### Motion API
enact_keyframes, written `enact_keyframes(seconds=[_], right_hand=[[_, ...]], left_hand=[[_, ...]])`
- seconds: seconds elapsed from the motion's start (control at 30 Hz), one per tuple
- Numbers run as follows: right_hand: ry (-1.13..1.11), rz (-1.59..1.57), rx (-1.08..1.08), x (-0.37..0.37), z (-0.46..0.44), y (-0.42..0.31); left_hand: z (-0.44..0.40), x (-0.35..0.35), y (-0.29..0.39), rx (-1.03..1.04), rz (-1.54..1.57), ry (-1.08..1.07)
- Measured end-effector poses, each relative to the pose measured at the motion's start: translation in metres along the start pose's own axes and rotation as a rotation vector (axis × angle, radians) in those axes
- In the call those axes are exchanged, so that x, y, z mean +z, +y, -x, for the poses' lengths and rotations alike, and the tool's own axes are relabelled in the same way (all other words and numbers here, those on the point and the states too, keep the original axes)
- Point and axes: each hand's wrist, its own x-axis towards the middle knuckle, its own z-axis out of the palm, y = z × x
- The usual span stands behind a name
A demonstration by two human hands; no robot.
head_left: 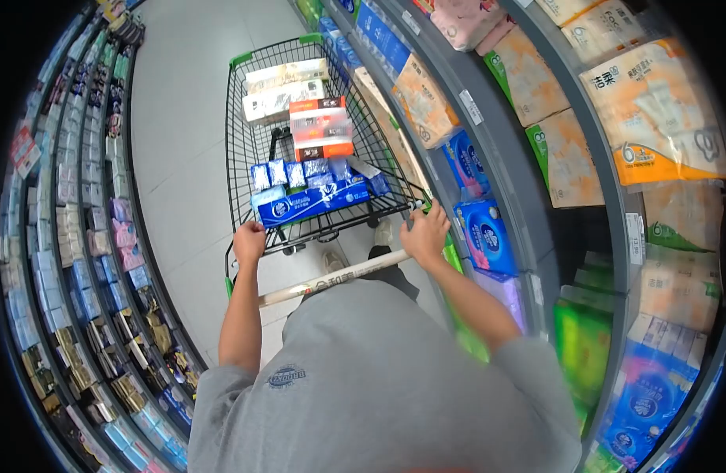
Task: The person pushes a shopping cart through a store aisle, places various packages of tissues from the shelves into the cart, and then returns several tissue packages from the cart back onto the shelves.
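Observation:
A black wire shopping cart (238, 142) with green corner caps stands in front of me. My left hand (249, 241) is closed at its near left edge, with the fingertips partly hidden. My right hand (428, 235) curls around the frame at the near right corner, close to one end of the pale handle bar (339, 277). Inside the cart, a blue tissue pack (312, 203) lies nearest me, with small blue-and-white packs (276, 172) behind it. Farther in are a red-and-white pack (322, 128), a white pack (280, 101) and a cream pack (284, 73).
Tall shelves of tissue packs (651, 110) rise close along the cart's right side. Another shelf (87, 213) of small packaged goods curves along the left. Pale floor tiles (178, 118) run between them. My shoes (384, 232) show under the cart's near end.

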Motion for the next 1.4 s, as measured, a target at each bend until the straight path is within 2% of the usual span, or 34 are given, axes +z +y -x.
enact_keyframes(seconds=[0.47,0.97,1.4], right_hand=[[-0.009,-0.072,0.043,0.001,-0.003,-0.006],[0.044,-0.027,0.008,0.008,-0.011,0.000],[0.044,-0.041,0.002,0.013,-0.015,0.007]], left_hand=[[-0.005,0.003,-0.001,0.083,0.104,0.136],[-0.003,-0.003,0.010,0.065,0.143,0.138],[0.006,0.002,0.009,0.156,0.186,0.242]])
